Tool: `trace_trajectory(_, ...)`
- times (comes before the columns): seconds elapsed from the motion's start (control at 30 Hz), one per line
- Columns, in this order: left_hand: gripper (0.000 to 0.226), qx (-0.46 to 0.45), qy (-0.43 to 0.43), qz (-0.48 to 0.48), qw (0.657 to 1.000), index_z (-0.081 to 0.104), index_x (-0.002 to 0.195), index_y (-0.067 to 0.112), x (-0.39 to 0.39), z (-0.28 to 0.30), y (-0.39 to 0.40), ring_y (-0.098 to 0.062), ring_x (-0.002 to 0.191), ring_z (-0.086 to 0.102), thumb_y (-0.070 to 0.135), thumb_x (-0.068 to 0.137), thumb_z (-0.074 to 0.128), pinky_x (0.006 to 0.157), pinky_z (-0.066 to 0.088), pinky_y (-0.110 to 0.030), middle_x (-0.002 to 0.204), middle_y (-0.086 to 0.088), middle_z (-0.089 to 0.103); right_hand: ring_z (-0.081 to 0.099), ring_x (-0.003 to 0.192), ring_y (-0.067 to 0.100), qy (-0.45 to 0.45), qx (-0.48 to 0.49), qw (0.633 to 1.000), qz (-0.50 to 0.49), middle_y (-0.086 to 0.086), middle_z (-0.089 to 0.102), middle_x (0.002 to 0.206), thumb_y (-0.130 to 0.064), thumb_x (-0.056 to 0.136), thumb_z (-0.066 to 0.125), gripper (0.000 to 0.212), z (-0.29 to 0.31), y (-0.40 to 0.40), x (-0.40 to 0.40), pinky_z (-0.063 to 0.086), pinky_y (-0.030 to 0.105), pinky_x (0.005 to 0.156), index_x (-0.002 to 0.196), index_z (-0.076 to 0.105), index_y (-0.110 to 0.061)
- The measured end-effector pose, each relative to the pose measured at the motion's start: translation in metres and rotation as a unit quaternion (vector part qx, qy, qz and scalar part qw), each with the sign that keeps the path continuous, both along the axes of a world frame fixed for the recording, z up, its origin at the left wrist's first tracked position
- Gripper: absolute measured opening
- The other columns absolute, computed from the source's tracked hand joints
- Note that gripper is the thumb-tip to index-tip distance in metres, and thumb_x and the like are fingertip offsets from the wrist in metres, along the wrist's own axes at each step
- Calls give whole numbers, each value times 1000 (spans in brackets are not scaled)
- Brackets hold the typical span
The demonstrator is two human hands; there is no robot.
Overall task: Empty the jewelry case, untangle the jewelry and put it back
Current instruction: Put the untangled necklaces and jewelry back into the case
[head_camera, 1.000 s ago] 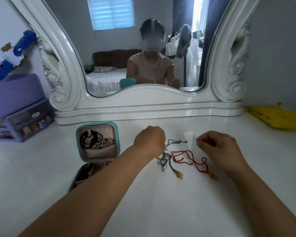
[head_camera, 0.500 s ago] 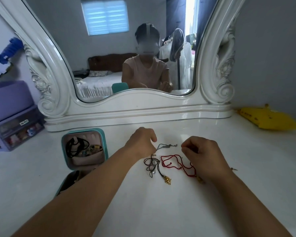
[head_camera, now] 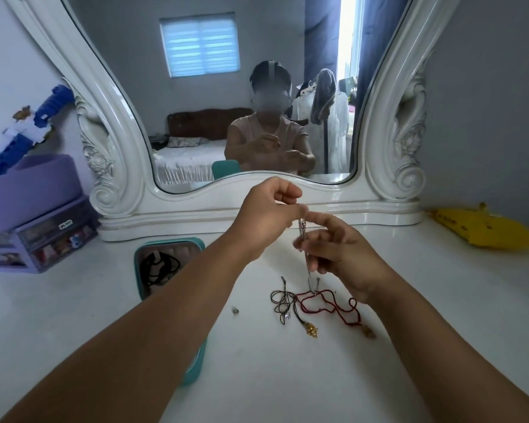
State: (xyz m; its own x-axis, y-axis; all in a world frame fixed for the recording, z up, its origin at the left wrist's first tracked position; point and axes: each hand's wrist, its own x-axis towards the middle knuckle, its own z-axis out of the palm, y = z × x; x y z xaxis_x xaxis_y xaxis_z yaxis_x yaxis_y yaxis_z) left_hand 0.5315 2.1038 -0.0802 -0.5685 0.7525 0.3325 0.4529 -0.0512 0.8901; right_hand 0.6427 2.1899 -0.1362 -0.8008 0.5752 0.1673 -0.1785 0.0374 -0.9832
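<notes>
Two hands up over dresser top [head_camera: 440,300] | L hand [head_camera: 264,219] pinches top of silver chain [head_camera: 306,261]; R hand [head_camera: 341,254] grips it lower, fingers curled | chain end touches red cord [head_camera: 330,305]; black cord [head_camera: 283,302] beside | teal case [head_camera: 141,270] open at left, black cords inside

We see a glossy white tabletop [head_camera: 379,346], smooth. Mirror frame [head_camera: 110,166] glossy, carved, looks lacquered. Silver chain [head_camera: 309,270] metallic, shiny. Red cord [head_camera: 333,306] and black cord [head_camera: 280,303] look like matt thread. Gold pendant [head_camera: 311,329] shiny metal. Teal case [head_camera: 193,374] matt outside.
</notes>
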Motion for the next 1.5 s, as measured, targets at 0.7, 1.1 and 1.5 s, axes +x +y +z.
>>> trace_trajectory(0.7,32,4,-92,-46,995,68,101,20,-34,-26,-99,-2,69,59,-1,78,67,61,45,-17,96,3,72,54,49,12,18,114,993,33,6,67,66,3,79,64,8,49,-63,-33,46,20,51,79,70,-1)
trace_trajectory(1.1,21,-84,-103,-34,990,69,98,4,-59,-59,-181,-22,86,70,-2,78,65,72,55,-29,95,-11,74,49,46,10,-24,108,985,134,12,60,58,4,77,66,9,22,-135,-77,41,18,46,82,72,-1)
trace_trajectory(1.5,10,-124,-129,61,982,70,82,1,-66,-83,-192,-18,65,63,-2,73,73,61,55,-21,75,-13,69,53,42,4,-95,135,979,121,3,60,54,12,78,60,20,4,-143,-89,45,13,46,86,67,-4)
